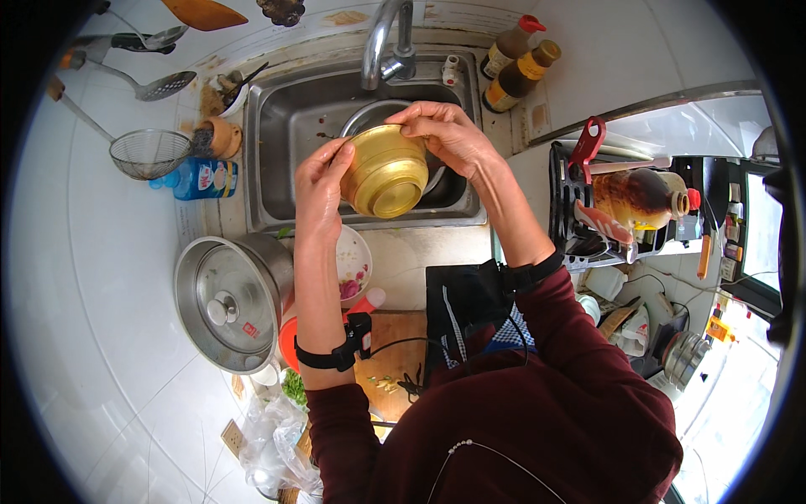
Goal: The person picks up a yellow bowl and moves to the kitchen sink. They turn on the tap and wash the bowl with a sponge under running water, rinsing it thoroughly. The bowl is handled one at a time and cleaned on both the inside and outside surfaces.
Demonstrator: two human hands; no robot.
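A gold-coloured metal bowl (385,169) is held up over the stainless steel sink (283,113), tilted so that its foot and outer side face me. My left hand (322,179) grips its left edge, thumb on the outside. On the upper right rim, my right hand (444,135) has its thumb and fingers pinched. Below the bowl, a round metal basin (371,113) lies in the sink, mostly covered by the bowl and my hands. The chrome faucet (371,60) arches over the sink's back edge.
Left of the sink stand a blue detergent bottle (204,178) and a lidded metal pot (233,302). A flowered bowl (354,261) and a wooden cutting board (390,353) are nearer me. Two sauce bottles (519,75) stand at the back right. A wire strainer (150,154) hangs left.
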